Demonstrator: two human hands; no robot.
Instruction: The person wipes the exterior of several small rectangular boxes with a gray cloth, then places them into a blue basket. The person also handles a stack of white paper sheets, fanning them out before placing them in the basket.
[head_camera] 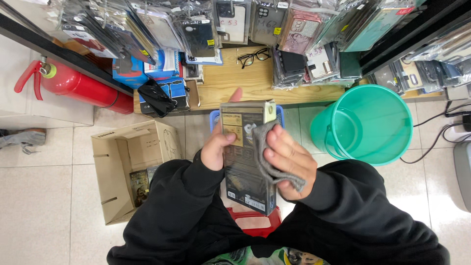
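Note:
My left hand (217, 147) grips the left edge of a flat dark rectangular package (244, 169) held upright in front of me, thumb across its face. My right hand (290, 161) presses a grey cloth (265, 157) against the package's right side. Both arms are in black sleeves. A blue stool (214, 118) shows behind the package and a red stool (252, 221) below it.
An open cardboard box (120, 167) with a few packages lies on the tiled floor at left. A teal bucket (365, 122) stands at right. A red fire extinguisher (81, 86) lies at upper left. Black glasses (254, 56) rest on a wooden shelf (230, 78) under hanging phone cases.

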